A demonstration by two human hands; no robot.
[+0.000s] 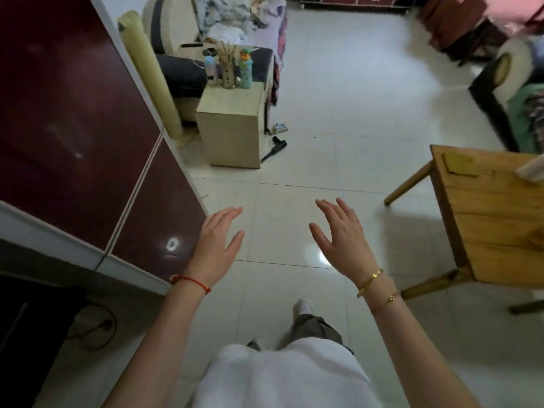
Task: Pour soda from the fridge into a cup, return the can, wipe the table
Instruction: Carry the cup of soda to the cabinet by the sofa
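A dark red fridge (67, 119) with white trim fills the left side, its doors closed. My left hand (217, 245) hovers over the tiled floor just right of the fridge's lower door, fingers straight and holding nothing. My right hand (341, 234) is raised beside it, fingers spread and empty. A wooden table (494, 225) stands at the right; a yellow cloth (460, 164) lies near its far corner, and a pale object (531, 172) is cut off by the frame edge. No can is visible.
A small beige cabinet (232, 128) with bottles and a holder of sticks on top stands ahead past the fridge. A black tool (275, 148) and a power strip lie on the floor beside it. Chairs and clothes are at the far right. White tiles (338, 113) lie between.
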